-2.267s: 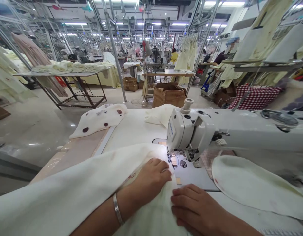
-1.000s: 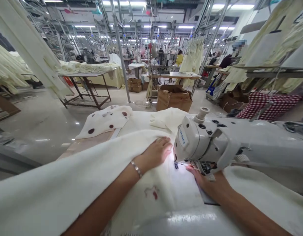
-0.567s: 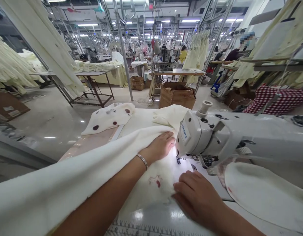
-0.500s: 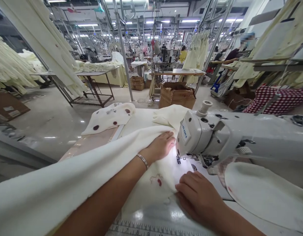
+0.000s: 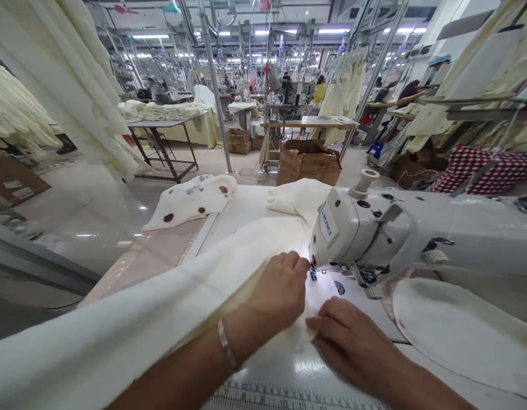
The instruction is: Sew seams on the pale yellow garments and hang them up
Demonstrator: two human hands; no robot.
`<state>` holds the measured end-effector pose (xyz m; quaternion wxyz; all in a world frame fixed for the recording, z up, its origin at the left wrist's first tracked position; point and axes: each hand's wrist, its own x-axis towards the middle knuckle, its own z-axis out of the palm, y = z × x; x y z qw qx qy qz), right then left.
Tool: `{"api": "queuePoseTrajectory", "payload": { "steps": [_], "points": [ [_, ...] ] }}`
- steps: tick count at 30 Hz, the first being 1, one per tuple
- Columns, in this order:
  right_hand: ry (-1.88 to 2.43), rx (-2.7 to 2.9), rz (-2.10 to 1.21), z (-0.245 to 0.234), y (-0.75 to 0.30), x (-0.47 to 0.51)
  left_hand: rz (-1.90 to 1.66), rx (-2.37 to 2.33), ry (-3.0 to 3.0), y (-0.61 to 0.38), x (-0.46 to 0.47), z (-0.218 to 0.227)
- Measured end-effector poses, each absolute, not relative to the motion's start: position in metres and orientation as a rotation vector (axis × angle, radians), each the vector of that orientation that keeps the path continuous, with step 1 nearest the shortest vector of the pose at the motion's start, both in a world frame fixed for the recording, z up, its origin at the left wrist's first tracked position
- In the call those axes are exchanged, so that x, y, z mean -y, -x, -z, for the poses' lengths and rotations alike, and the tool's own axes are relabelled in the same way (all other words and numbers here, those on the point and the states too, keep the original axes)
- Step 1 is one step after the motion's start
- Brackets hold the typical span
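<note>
A long piece of cream fabric (image 5: 160, 285) runs from the lower left up to the sewing machine (image 5: 352, 228). My left hand (image 5: 282, 290), with a bracelet at its wrist, has its fingers bent closed on the fabric just left of the lit needle area. Lower and to the right, my right hand (image 5: 346, 336) pinches the fabric's edge in front of the machine's plate. Both sets of fingertips are partly hidden. The printed motif on the fabric is now covered by my left hand and arm.
A spotted cream piece (image 5: 190, 199) lies at the table's far left corner. An oval cream piece (image 5: 455, 330) rests right of my right hand. A measuring tape strip (image 5: 284, 396) runs along the near edge. Beyond the table stands a cardboard box (image 5: 308, 165).
My left hand has drawn back toward me and curled from flat on the fabric to closed. The fabric's fold shifted with it. My right hand stays nearly in place.
</note>
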<state>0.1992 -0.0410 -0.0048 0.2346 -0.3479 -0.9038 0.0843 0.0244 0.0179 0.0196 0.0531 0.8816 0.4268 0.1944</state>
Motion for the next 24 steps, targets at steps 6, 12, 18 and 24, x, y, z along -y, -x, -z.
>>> {"api": "queuePoseTrajectory", "payload": {
  "steps": [6, 12, 18, 24],
  "points": [
    [0.748, 2.4, -0.006, 0.0, -0.199, 0.041, -0.374, -1.301, -2.741, -0.02, 0.005, 0.011],
    [0.844, 2.44, -0.058, 0.003, -0.2, 0.044, -0.374, -1.268, -2.766, -0.018, 0.006, 0.003],
    [0.984, 2.291, -0.401, 0.003, -0.205, 0.041, -0.488, -1.092, -2.549, -0.019, 0.043, -0.014],
    [0.883, 2.374, -0.251, 0.007, -0.208, 0.048, -0.385, -1.088, -2.57, -0.02, 0.046, 0.0]
  ]
}}
